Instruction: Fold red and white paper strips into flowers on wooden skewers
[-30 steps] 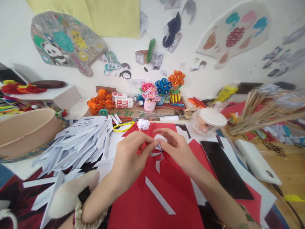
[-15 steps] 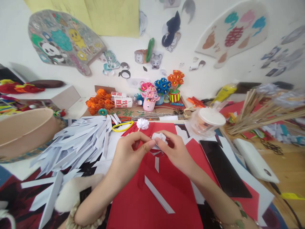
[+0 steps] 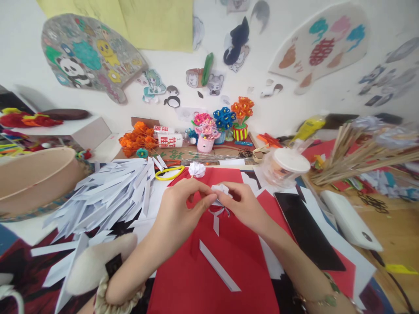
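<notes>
Both my hands meet over a red paper sheet and pinch a small white paper flower between them. My left hand grips it from the left with thumb and fingers closed. From the right, my right hand closes on the same flower. A loose white strip end hangs down from the flower. A finished white paper flower lies just beyond my hands. One white paper strip rests on the red sheet below.
A heap of white paper strips lies at left, beside a beige round box. Yellow-handled scissors lie behind. At right are a clear lidded jar, a black tablet, a white case and wooden sticks.
My hands have turned the white flower between the fingers and kept it in nearly the same place; the hanging strip end has swung a little.
</notes>
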Available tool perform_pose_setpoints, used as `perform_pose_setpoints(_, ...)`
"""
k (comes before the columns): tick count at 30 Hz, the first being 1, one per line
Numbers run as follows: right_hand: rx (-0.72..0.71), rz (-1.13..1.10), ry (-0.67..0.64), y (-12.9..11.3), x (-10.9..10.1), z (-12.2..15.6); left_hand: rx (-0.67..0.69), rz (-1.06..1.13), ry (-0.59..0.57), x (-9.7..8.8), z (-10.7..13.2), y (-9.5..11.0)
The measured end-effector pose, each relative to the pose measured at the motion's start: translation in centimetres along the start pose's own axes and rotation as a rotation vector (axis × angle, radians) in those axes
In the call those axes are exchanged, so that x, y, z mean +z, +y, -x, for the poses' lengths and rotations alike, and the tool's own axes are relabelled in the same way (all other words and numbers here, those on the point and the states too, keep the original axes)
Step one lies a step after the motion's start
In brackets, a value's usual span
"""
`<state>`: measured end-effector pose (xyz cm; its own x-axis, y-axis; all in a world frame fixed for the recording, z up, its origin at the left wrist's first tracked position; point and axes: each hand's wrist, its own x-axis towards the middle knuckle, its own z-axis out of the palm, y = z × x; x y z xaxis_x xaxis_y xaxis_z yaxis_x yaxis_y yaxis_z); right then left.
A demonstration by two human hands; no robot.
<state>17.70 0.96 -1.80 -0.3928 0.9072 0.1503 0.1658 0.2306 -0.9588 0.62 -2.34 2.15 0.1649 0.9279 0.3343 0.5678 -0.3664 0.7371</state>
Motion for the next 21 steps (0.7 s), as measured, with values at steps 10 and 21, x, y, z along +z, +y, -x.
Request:
perform_pose_setpoints(10, -0.029, 0.064, -0.088, -0.26, -0.62, -0.07, -0.038, 0.072, -0.089, 0.0, 0.15, 0.15)
perform_pose_setpoints(21, -0.013, 0.062, 0.027, -0.44, -0.3, 0.12, -0.137, 0.078, -0.013, 0.23, 0.23, 0.3)
